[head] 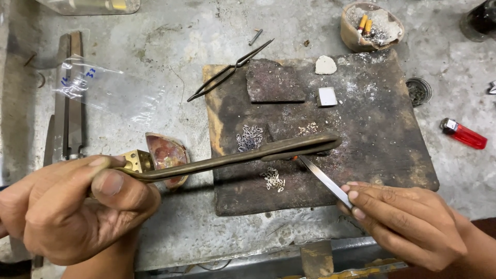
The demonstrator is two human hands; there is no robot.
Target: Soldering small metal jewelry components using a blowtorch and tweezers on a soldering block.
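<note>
The brass torch (232, 156) runs long across the scene, nozzle aimed right and a little away, its tip over the charred block (372, 139) on the tabletop (155, 46). The left hand (72, 206) is closed round its near end, thumb on top. The right hand (408, 222) pinches steel tweezers (325, 180), their tips just beneath the nozzle, beside small silver links (274, 180).

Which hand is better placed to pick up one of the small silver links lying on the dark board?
Probably the right hand: its tweezers already point near the lower link pile. The left hand holds the long torch pipe.
</note>
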